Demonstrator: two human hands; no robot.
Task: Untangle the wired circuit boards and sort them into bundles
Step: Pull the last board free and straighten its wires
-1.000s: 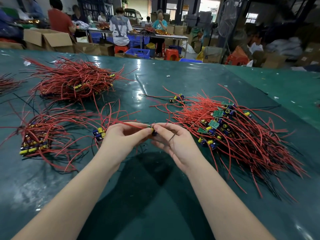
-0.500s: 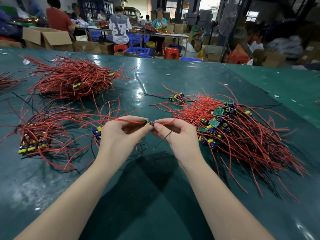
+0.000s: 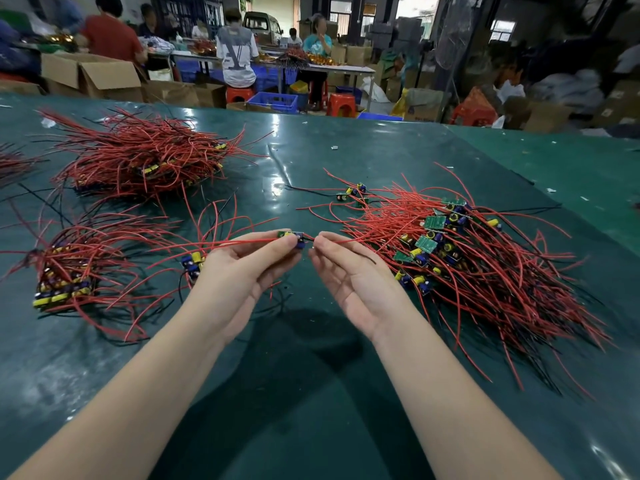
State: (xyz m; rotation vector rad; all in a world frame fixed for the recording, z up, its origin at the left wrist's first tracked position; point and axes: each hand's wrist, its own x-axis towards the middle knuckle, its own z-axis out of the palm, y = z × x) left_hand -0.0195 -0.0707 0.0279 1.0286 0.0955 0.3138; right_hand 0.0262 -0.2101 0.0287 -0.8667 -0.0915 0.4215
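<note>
Two hands work one small circuit board at mid-frame, above the green tabletop (image 3: 311, 393).

The left hand (image 3: 239, 271) pinches the circuit board (image 3: 292, 237) in its fingers; the right hand (image 3: 349, 271) pinches its red wire (image 3: 343, 241). The tangled pile (image 3: 467, 258) lies at right, sorted bundles (image 3: 69, 268) at left.

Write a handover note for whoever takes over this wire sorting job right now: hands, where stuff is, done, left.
Left hand: pinches a small green circuit board with blue capacitor, its red lead trailing left.
Right hand: pinches a red wire running into the big tangled heap of red-wired boards on the right.
Done: aligned bundle at near left, larger pile at far left, a few loose boards beside the left hand, all on the dark green table.
Left: the right heap, plus small stray cluster behind it.
</note>
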